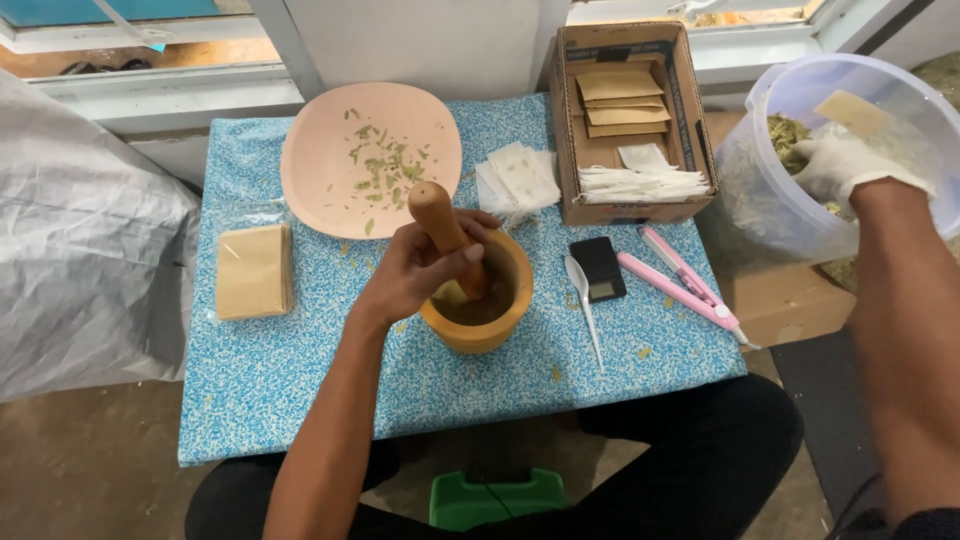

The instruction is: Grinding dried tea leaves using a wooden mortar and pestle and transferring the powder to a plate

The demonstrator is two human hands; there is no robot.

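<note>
My left hand (pixel 425 265) grips a wooden pestle (pixel 440 222) that stands tilted inside a yellow wooden mortar (pixel 487 325) at the middle of the table. My right hand (pixel 845 165), in a white glove, reaches into a clear plastic bucket (pixel 775 215) of dried green leaves at the right, off the table. Whether its fingers hold leaves is hidden. A pink plate (pixel 320 175) with scattered dried leaf bits lies behind the mortar.
On the blue patterned tablecloth (pixel 280 370) lie a stack of tan pouches (pixel 252 270), white filter bags (pixel 520 180), a white spoon (pixel 583 300), a small black scale (pixel 600 268) and a pink sealer tool (pixel 680 280). A cardboard box (pixel 680 120) holds more pouches. A green stool (pixel 490 498) shows below.
</note>
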